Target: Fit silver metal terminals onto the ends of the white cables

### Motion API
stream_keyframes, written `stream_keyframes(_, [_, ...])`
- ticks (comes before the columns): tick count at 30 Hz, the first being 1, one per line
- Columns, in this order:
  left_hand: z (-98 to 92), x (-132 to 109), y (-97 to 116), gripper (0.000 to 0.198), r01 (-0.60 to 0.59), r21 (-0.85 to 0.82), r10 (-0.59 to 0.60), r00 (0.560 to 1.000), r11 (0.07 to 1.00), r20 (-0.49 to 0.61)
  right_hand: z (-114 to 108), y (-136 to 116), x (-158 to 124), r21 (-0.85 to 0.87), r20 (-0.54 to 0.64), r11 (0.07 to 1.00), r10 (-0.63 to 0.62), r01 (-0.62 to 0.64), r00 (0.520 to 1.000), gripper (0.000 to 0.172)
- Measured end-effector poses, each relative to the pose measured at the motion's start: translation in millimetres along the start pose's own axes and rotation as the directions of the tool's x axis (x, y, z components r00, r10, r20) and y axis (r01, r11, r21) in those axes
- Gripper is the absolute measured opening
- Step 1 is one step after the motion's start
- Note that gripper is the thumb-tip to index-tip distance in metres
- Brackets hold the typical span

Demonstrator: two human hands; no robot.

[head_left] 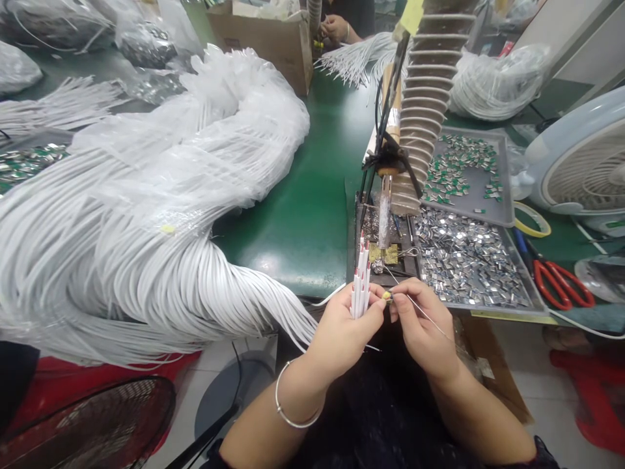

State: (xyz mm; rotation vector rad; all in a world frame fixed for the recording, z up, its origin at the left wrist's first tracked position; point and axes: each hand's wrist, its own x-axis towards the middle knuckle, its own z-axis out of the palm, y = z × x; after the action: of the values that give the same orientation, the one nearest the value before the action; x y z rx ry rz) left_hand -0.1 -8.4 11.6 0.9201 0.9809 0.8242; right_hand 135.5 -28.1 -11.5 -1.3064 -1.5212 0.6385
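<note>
The person's left hand (339,342) is gripping a bunch of white cables (360,286) with red tips, and its fingers (364,311) are closed tight around them. The right hand (422,329) is pinching a thin metal pin (424,311), with its fingers (400,296) close together. A tiny yellow piece (387,298) is sitting between the two hands, right by the cables, and it is too small to see well. The hands are holding all of this up just past the edge of the green bench (297,221). A huge pile of white cables (122,260) is lying on the bench to the left. On the right, a metal tray (530,303) is holding lots of silver clips (463,260), and a gray tray (505,195) is holding green and silver bits. A soldering iron (385,215) is standing in a holder near the hands. Red scissors (561,284) are lying beside the tray. Far ahead, another person's hand (336,27) is working by a cardboard box (263,45).
</note>
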Motion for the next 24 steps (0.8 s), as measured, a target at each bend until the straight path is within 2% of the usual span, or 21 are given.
stream_keyframes(4, [-1.6, 1, -1, 0.01, 0.008, 0.018, -0.008, 1.0, 1.0, -0.007, -2, 1, 1, -0.079, -0.01, 0.991, -0.105, 0.104, 0.994, 0.013])
stream_keyframes(7, [-2.7, 2, -1, 0.012, 0.05, 0.007, -0.05, 0.999, 0.999, -0.018, -2, 6, -1, -0.153, -0.081, 0.978, -0.157, 0.143, 0.984, 0.019])
stream_keyframes(10, [-3.8, 3, 1, 0.014, 0.065, -0.026, -0.065, 0.998, 0.998, -0.024, -3, 12, -6, -0.086, -0.156, 0.988, -0.138, 0.126, 0.978, 0.033])
stream_keyframes(12, [-4.4, 5, 3, 0.014, 0.056, -0.06, -0.057, 0.998, 0.997, -0.02, -4, 14, -8, -0.015, -0.16, 0.989, -0.15, 0.15, 0.976, 0.039])
stream_keyframes(18, [-3.9, 8, 12, 0.015, 0.079, -0.13, -0.086, 0.995, 0.988, -0.048, -7, 15, -7, 0.024, -0.137, 0.984, -0.171, 0.176, 0.976, 0.03])
stream_keyframes(21, [-2.2, 10, 16, 0.017, 0.09, -0.172, -0.1, 0.993, 0.981, -0.054, -8, 14, -4, 0.003, -0.187, 0.969, -0.244, 0.249, 0.952, 0.029])
stream_keyframes(24, [-0.6, 11, 18, 0.018, 0.089, -0.188, -0.1, 0.994, 0.978, -0.052, -7, 14, -2, -0.006, -0.175, 0.949, -0.31, 0.314, 0.934, 0.029])
